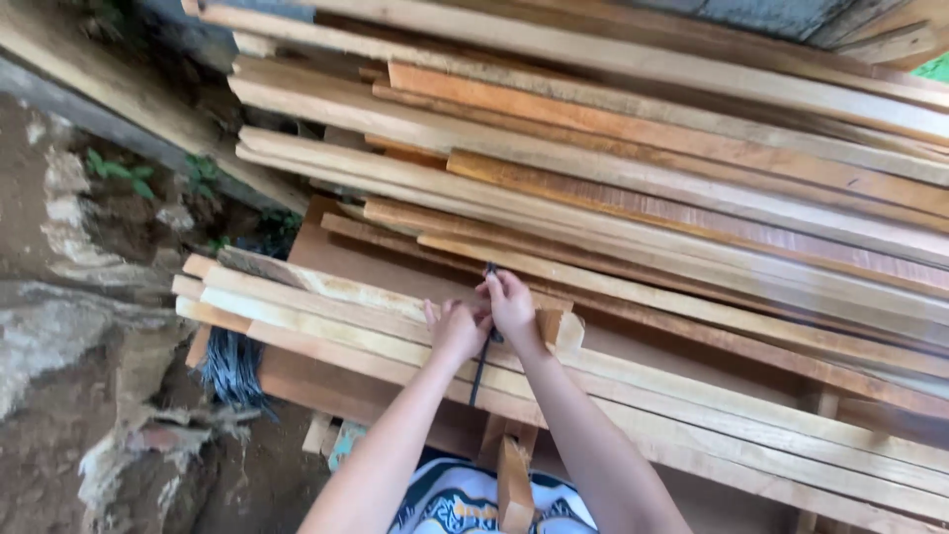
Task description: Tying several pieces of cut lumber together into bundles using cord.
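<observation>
My left hand and my right hand are close together on a low bundle of pale wooden slats. Both pinch a thin dark strap that runs up over the slats and hangs down their front edge. Its top end shows just above my right fingers. Just right of my right hand, a small wooden block rests on the slats.
A big stack of long planks fills the back and right. A tuft of dark straps hangs under the slats' left end. Bare earth and stone lie at left. A short wooden post stands below my arms, by my patterned garment.
</observation>
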